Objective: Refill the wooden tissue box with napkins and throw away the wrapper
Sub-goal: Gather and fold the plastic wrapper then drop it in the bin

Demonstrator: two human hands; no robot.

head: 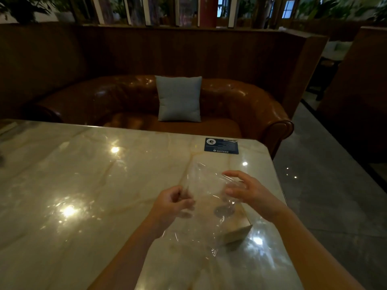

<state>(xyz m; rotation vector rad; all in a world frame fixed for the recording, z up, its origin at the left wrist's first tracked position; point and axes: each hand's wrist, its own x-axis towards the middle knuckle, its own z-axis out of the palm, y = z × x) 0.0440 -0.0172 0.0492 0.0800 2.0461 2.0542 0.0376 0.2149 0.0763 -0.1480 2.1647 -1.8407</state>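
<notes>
A clear plastic wrapper [206,197], crinkled and see-through, hangs between my two hands above the table. My left hand [171,203] pinches its left edge with curled fingers. My right hand [245,190] touches its right side with fingers spread; whether it grips the film is unclear. Behind and below the wrapper stands the wooden tissue box [234,225], light wood with a dark round hole on top, seen partly through the plastic. No napkins show outside the box.
The glossy marble table [83,185] carries a dark blue card [221,145] near its far right corner. A brown leather sofa [240,101] with a grey cushion [179,98] sits beyond. The floor aisle [335,206] runs along the right.
</notes>
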